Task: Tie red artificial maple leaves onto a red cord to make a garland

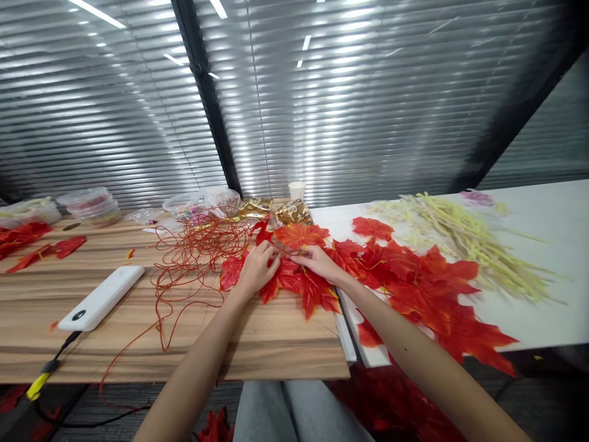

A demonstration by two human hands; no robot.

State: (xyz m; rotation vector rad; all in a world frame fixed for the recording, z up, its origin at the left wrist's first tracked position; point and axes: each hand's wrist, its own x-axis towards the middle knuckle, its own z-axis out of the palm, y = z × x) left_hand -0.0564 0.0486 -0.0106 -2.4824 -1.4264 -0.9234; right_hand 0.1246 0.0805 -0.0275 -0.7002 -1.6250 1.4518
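My left hand (260, 265) is closed in a pinch over a cluster of artificial maple leaves (317, 288). Facing it, my right hand (317, 263) also pinches, its fingertips almost meeting the left ones. A thin red cord (197, 245) runs in a loose tangle up to the hands, and a strand of it seems to be between the fingers; the exact grip is too small to make out. One orange-red maple leaf (301, 235) lies just beyond the fingertips. More red maple leaves (423, 288) spread rightward under and beside my right forearm.
A white power bank (102, 298) with a cable lies left on the wooden table (285, 353). Plastic tubs (89, 205), gold packets (293, 213) and a paper cup (297, 191) stand along the back. Yellow strips (460, 239) cover part of the white table (552, 245).
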